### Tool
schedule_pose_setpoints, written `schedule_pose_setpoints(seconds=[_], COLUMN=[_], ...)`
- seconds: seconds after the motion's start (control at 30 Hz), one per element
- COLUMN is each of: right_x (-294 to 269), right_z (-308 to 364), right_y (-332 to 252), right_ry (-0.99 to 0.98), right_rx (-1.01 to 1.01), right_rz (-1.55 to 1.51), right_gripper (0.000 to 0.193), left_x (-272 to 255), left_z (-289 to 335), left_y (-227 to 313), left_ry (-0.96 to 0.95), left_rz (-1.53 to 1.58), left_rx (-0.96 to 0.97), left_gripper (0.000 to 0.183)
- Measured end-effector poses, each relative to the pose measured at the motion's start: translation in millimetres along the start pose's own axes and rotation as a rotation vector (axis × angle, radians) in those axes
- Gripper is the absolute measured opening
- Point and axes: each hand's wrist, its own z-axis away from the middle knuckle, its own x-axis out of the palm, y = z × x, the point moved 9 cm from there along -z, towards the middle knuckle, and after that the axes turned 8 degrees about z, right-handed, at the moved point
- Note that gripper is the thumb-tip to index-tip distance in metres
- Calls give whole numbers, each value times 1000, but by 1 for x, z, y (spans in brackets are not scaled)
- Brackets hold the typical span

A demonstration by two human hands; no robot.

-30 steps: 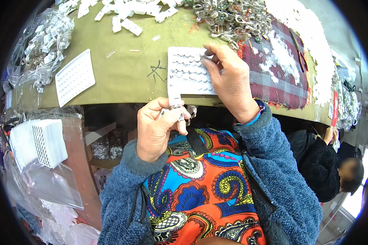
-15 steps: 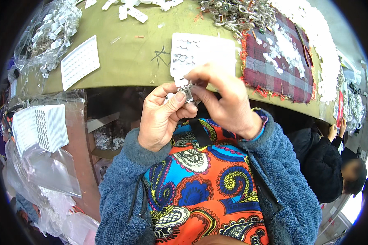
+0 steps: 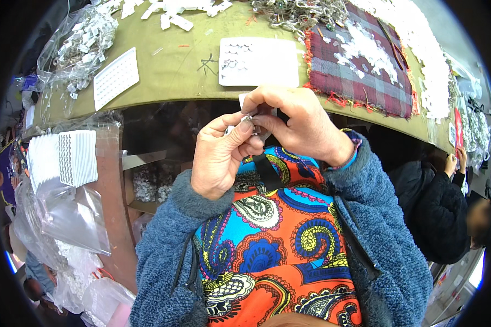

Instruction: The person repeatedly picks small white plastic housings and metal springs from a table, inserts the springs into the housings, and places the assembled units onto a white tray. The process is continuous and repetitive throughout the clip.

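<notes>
In front of my chest, just off the near edge of the table, my left hand pinches a small silvery metal piece between thumb and fingers. My right hand meets it from the other side, thumb and forefinger closed on the same piece. A small white tag sticks up beside the right fingertips. Fingers cover most of the piece, so its exact kind is hidden. Beyond the hands lies a white card with rows of small dark wavy items on its left part.
On the green-covered table lie another white card, a checked cloth with white bits and a tangled heap. A bag of white tags sits far left. Stacked white cards stand left. At right, a person in black works.
My hands stay together, and the right fingers now cover more of the metal piece. The view has shifted slightly, moving the white card a little up and left.
</notes>
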Motion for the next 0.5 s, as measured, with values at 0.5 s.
schedule_pose_setpoints(seconds=[0.5], right_x=[18], right_z=[36], right_y=[49], right_ry=[152], right_rx=[457], right_rz=[-591], right_gripper=[22], left_x=[18], left_z=[-4], left_y=[2], left_ry=[-111], left_rz=[-152], left_rx=[-15], left_gripper=[13])
